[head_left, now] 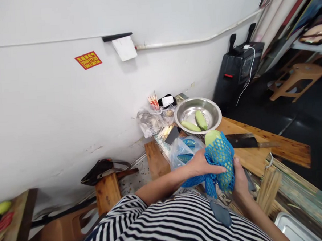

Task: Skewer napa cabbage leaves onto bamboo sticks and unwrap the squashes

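Observation:
A pale green, elongated melon-like fruit [212, 137] sits between my hands, its upper end bare above a blue net sleeve [220, 155] that wraps the rest. From the left, my left hand [200, 164] is closed around the netting, with its thumb across the front. Against the right side of the netted fruit press the fingers of my right hand [240, 177]. Just beyond, a steel basin [179, 108] holds two similar green fruits [201, 120]. Left of the fruit, a clear plastic bag [175, 152] contains more blue netting.
A cleaver [242, 141] lies on the wooden cutting board [253, 160] to the right, handle outward. Near the wall are a bagged bundle [150, 121], skewers [165, 132] and a dark flat item [172, 135]. Behind stands a black speaker [236, 72]; a metal tray [290, 229] is lower right.

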`<state>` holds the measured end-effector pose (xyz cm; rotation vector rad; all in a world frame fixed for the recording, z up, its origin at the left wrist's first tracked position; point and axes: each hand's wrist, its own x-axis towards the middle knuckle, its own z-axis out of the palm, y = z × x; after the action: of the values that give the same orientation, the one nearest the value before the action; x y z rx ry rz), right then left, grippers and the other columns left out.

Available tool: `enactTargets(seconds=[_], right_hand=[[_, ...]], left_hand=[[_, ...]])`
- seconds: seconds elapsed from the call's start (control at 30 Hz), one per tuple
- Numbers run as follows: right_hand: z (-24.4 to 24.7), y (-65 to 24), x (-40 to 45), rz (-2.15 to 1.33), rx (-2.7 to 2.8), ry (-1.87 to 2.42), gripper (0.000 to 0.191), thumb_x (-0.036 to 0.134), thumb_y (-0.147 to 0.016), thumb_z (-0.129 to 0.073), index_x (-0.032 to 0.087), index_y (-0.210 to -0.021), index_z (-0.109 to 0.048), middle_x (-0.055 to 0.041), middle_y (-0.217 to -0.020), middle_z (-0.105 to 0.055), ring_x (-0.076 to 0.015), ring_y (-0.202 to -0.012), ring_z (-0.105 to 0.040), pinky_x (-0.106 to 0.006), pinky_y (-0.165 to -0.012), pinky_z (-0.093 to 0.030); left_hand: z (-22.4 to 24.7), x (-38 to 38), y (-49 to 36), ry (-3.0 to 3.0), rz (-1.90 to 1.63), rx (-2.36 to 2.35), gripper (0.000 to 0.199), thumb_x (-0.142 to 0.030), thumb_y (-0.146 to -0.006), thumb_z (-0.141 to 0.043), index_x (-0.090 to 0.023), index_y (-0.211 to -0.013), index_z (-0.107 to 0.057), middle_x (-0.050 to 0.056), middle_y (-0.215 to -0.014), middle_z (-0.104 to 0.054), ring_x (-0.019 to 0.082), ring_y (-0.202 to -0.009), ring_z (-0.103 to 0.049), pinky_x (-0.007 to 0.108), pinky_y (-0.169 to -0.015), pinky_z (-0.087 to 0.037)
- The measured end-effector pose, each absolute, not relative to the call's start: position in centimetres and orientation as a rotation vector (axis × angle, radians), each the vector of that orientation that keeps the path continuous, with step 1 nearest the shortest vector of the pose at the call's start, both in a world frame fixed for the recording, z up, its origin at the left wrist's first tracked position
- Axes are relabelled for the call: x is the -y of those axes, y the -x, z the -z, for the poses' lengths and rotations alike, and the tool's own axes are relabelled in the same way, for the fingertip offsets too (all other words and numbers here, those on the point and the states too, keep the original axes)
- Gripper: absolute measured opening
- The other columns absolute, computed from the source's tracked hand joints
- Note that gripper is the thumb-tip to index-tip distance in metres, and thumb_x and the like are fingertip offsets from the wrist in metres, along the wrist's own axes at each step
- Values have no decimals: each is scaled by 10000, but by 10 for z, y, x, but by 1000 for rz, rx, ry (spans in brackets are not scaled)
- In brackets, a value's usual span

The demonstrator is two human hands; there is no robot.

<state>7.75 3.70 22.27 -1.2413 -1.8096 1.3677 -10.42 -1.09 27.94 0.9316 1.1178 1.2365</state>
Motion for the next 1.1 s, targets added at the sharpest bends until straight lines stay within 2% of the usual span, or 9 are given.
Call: enactTargets(seconds=[0.13, 0.27, 0.37, 0.5, 0.63, 0.73, 0.83, 0.97, 1.1], right_hand=[[-256, -72, -44, -1002, 2152, 1294, 761, 740, -951, -185, 202, -749, -683, -145, -777, -711, -276, -739, -649, -360, -671, -478], [-273, -67, -45, -277, 2525, 1349, 746, 577, -1012, -114, 186, -687, -661, -157, -687, -689, -252, -582, -623, -326, -511, -291], [-275, -68, -38, -44, 2564, 1142, 605, 459, -1037, -261, 197, -668, -664, -102, -642, -681, -217, -596, -639, -317, -523, -310], [-264, -77, -18, -400, 2542, 979, 515, 480, -975, -426, 249, -537, -570, -64, -535, -599, -221, -525, -579, -345, -530, -365], [-258, -93, -24, -1083, 2538, 833, 543, 544, -978, -348, 279, -569, -589, -44, -562, -614, -236, -510, -584, -379, -507, -462], [-269, -95, -57, -1496, 2250, 795, 348, 565, -934, -519, 292, -1024, -716, -44, -944, -748, -246, -833, -716, -372, -714, -589], [-282, -74, -85, -1802, 1730, 924, 895, 593, -723, -772, 293, -1480, -400, -109, -1269, -664, -303, -1114, -658, -437, -885, -575], [-284, -35, -92, -1802, 1329, 1319, 710, 526, -574, -851, 206, -1158, -603, -86, -844, -741, -289, -760, -709, -393, -661, -606], [-294, -18, -119, -1745, 1264, 1323, 539, 487, -576, -804, 210, -1001, -622, -68, -752, -724, -293, -696, -704, -388, -574, -593]], left_hand=[[-263, 21, 89, -708, -1253, -1089, 679, -433, -532, -935, -128, -1097, -717, 105, -1098, -737, 278, -1069, -666, 418, -1036, -480], [-249, 30, 69, -304, -1269, -1012, 665, -361, -450, -952, -134, -1030, -719, 101, -1015, -754, 275, -966, -694, 412, -941, -532], [-244, 29, 72, -77, -1264, -988, 527, -318, -469, -896, -144, -935, -725, 71, -859, -760, 275, -838, -708, 381, -806, -560], [-245, 24, 97, -88, -1299, -952, 441, -347, -435, -849, -142, -802, -715, 89, -809, -754, 291, -859, -713, 386, -821, -556], [-256, 22, 123, -495, -1235, -973, 585, -381, -382, -907, -134, -881, -731, 92, -926, -760, 313, -1010, -685, 424, -959, -512], [-268, 16, 135, -1002, -1078, -1149, 711, -346, -386, -925, -150, -1040, -725, 76, -1054, -749, 310, -1094, -649, 402, -1020, -470], [-272, 7, 134, -1305, -799, -1255, 690, -384, -457, -907, -169, -1086, -717, 63, -1059, -745, 305, -1034, -674, 371, -949, -507], [-257, 5, 122, -1226, -624, -1269, 625, -445, -553, -862, -179, -1099, -712, 48, -1003, -743, 286, -975, -688, 364, -890, -531], [-234, 21, 122, -1033, -649, -1165, 489, -336, -612, -811, -185, -1067, -715, 9, -954, -734, 236, -938, -679, 310, -861, -538]])
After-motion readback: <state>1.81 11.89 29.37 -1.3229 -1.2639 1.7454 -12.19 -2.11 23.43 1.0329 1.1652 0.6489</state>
